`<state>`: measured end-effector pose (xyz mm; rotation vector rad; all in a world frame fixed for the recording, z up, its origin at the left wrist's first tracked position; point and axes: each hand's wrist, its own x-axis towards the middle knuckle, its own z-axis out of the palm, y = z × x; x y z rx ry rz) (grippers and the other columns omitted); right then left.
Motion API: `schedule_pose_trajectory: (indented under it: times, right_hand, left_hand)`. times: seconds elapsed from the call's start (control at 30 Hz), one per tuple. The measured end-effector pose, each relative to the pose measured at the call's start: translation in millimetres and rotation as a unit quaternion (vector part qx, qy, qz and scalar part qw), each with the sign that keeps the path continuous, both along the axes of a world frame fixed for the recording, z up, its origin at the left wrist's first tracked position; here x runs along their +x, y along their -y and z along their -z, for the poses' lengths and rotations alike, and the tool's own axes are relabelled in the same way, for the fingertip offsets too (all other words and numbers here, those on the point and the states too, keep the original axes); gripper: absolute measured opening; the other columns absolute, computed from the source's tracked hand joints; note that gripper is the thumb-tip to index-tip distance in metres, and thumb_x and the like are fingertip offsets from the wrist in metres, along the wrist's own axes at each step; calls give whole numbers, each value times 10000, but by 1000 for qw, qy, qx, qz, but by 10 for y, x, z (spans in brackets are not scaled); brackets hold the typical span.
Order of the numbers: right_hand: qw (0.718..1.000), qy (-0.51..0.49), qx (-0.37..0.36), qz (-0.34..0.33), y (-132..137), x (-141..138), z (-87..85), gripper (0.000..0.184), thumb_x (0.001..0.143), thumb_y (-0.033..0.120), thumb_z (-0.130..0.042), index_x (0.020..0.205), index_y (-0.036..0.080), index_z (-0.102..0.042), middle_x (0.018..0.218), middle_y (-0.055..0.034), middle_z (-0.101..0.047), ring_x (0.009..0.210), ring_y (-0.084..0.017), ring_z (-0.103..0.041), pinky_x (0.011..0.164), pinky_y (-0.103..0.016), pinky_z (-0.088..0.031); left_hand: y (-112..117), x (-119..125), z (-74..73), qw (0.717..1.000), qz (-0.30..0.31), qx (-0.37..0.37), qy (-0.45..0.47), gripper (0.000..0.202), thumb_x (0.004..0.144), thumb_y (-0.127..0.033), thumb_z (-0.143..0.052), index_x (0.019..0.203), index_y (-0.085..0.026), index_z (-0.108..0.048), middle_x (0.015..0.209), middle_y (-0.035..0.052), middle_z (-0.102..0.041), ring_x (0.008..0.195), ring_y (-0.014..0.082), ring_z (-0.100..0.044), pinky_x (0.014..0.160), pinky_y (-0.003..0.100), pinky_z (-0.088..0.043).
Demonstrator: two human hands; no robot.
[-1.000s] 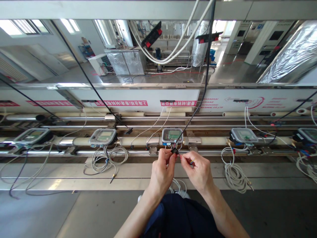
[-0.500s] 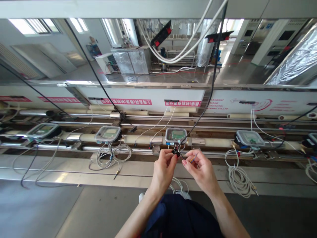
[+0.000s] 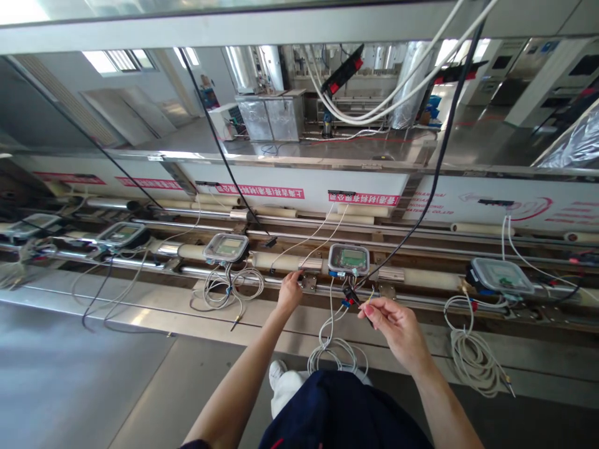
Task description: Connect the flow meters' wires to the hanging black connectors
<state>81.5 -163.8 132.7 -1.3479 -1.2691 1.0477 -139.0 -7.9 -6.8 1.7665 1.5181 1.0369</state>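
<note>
A grey meter [image 3: 349, 259] with a green display sits on a cream pipe [image 3: 276, 260] in the middle of the bench. My left hand [image 3: 290, 292] has reached left of it to the pipe beside a metal clamp [image 3: 309, 282], fingers curled, touching a thin white wire there. My right hand [image 3: 390, 318] is below and right of the meter, thumb and forefinger pinched on a thin wire lead by the small black clip [image 3: 349, 295] that hangs on a black cable [image 3: 421, 206]. White wires [image 3: 334, 352] dangle in coils under the meter.
More meters sit along the pipe: one to the left [image 3: 227, 247], another farther left [image 3: 122, 234], one to the right [image 3: 500, 276]. Coiled white cables [image 3: 472, 362] hang at the bench's front edge. Steel rails [image 3: 196, 271] run the whole length. My white shoe [image 3: 285, 383] is below.
My left hand let go of the black clip and moved left to the pipe. My right hand stayed near the clip, still pinched. The view swung to the left.
</note>
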Motion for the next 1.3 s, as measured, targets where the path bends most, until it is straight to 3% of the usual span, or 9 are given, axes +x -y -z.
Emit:
schedule_pose_trajectory:
  times: [0.17,0.37,0.43,0.6,0.73,0.83,0.93,1.17,1.3]
  right_hand:
    - [1000,-17,-14,-3,-25,-10,-33,279,840,416,-574,886,165,-685,766,-42,-691,548,-89,-484,516,-220,-410]
    - [1000,-12,-5,-2,-69,2,-13,260,850,397,-562,881,163,-671,765,-40,-690,647,-110,-562,590,-218,-437]
    - [1000,0,-3,-1,-97,-11,-19,254,846,398,-565,870,167,-667,735,-29,-680,628,-109,-560,590,-217,-436]
    - [999,48,7,-8,-174,-95,-71,245,847,387,-556,826,171,-670,724,-27,-676,639,-117,-570,610,-223,-436]
    - [995,91,21,-22,-227,-176,-99,235,852,360,-543,793,173,-674,684,-12,-662,584,-101,-536,556,-207,-398]
    - [993,113,28,-29,-248,-216,-108,211,851,323,-540,817,176,-688,657,4,-649,556,-90,-522,537,-196,-382]
    - [990,131,36,-27,-249,-233,-116,198,843,303,-544,843,182,-701,646,12,-644,555,-90,-519,532,-194,-375]
    - [989,136,52,-24,-268,-248,-135,199,838,290,-534,827,176,-698,655,9,-648,569,-98,-523,557,-203,-381]
    - [990,134,43,-23,-291,-261,-131,221,842,307,-520,784,167,-681,649,0,-643,564,-103,-514,549,-208,-374]
  left_hand:
    - [-57,-40,9,1000,14,-28,1,288,715,-53,-499,962,-139,-618,1028,134,-641,958,277,-600,918,410,-446]
    - [121,118,-407,992,26,-42,113,243,790,-300,-585,985,-163,-545,931,88,-660,862,227,-628,792,346,-504]
    - [210,198,-617,963,62,-90,247,319,765,-365,-644,976,-150,-541,919,91,-667,854,218,-639,783,323,-511]
    - [401,334,-1034,834,163,-217,480,500,736,-326,-737,1131,-137,-496,970,107,-668,833,161,-653,798,225,-511]
    - [435,346,-1095,758,207,-258,562,506,726,-264,-768,1139,-155,-498,962,84,-661,792,117,-650,759,161,-521]
    - [435,339,-1083,734,216,-267,586,492,707,-250,-786,1099,-171,-500,924,62,-661,773,110,-649,725,145,-528]
    - [472,364,-1117,751,208,-255,572,475,715,-263,-776,1069,-172,-474,945,77,-663,777,122,-655,725,162,-530]
    - [647,489,-1280,867,165,-146,447,368,773,-339,-695,979,-150,-455,874,79,-684,764,155,-651,756,249,-510]
    - [710,530,-1342,901,121,-104,404,352,760,-352,-689,939,-155,-459,814,62,-688,741,168,-651,709,245,-491]
